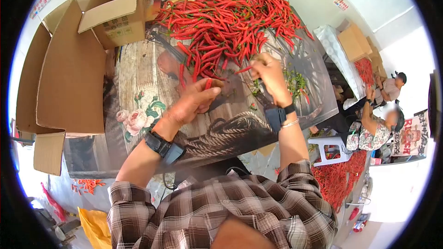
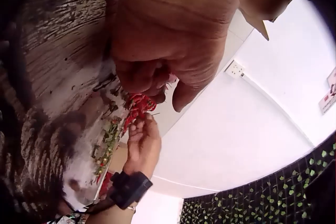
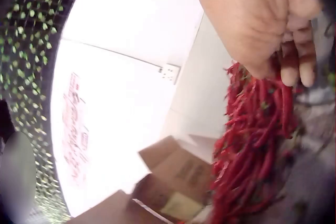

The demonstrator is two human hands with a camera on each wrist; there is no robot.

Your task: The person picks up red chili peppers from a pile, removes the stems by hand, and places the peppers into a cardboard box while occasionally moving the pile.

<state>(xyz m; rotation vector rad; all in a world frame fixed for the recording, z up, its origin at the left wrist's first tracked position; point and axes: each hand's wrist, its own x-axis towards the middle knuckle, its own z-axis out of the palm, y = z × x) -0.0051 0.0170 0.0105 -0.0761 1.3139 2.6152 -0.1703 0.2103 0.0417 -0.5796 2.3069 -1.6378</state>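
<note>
A large heap of red chili peppers (image 1: 235, 18) covers the far part of the table. In front of it my left hand (image 1: 196, 100) holds a red chili pepper (image 1: 208, 83), its tip poking out between curled fingers and thumb. To its right, my right hand (image 1: 271, 77) pinches another chili pepper (image 1: 244, 69), which points left toward the left hand. Dark fingers of the left hand (image 2: 168, 40) hide most of its grip in the left wrist view. In the right wrist view the right hand (image 3: 262, 19) hangs beside the heap, fingers curled down.
Green stems (image 1: 295, 82) lie scattered right of the right hand. Open cardboard boxes (image 1: 69, 69) stand along the left. At the right are a white stool (image 1: 330, 151), more chilies on the floor (image 1: 339, 180) and two other people (image 1: 376, 124).
</note>
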